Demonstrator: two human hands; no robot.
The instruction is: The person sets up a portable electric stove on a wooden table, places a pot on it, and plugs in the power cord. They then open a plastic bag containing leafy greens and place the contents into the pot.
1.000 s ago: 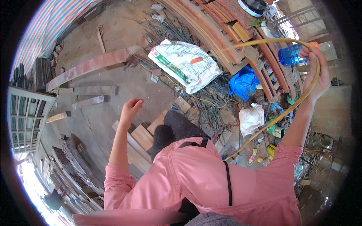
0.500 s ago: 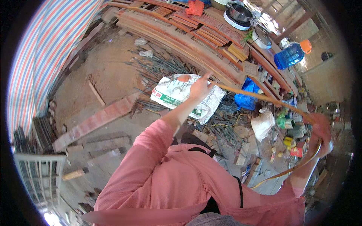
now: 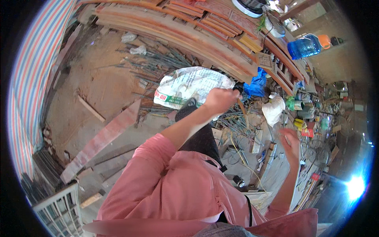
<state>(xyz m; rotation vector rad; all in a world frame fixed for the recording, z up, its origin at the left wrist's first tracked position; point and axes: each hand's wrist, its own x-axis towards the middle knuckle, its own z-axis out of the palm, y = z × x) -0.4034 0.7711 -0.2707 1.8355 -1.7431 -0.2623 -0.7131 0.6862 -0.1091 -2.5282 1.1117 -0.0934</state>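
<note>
Over the edge of a white printed sack [image 3: 197, 81], my left hand [image 3: 222, 101] is closed on one end of a thin, flexible tan strip [image 3: 242, 110]. The strip dangles from the fingers toward a heap of dark thin rods; its material is unclear. A narrow yellowish line lower down may be more of it or a separate cord. To the right, my right hand [image 3: 290, 144] is raised below a white plastic bag [image 3: 273, 111]. Its fingers are slightly bent and apart, with nothing visible in them.
Stacked reddish wooden boards [image 3: 169, 33] run along the far side. A blue water bottle [image 3: 304, 46] stands at far right, near a blue bag [image 3: 256, 83]. A long plank [image 3: 104, 138] lies at left, by a striped tarp [image 3: 31, 91]. Tools and scraps clutter the right.
My right hand has let go of the strip and moved left and inward. The strip, earlier stretched between both hands, now hangs from my left hand, which has shifted slightly right and nearer.
</note>
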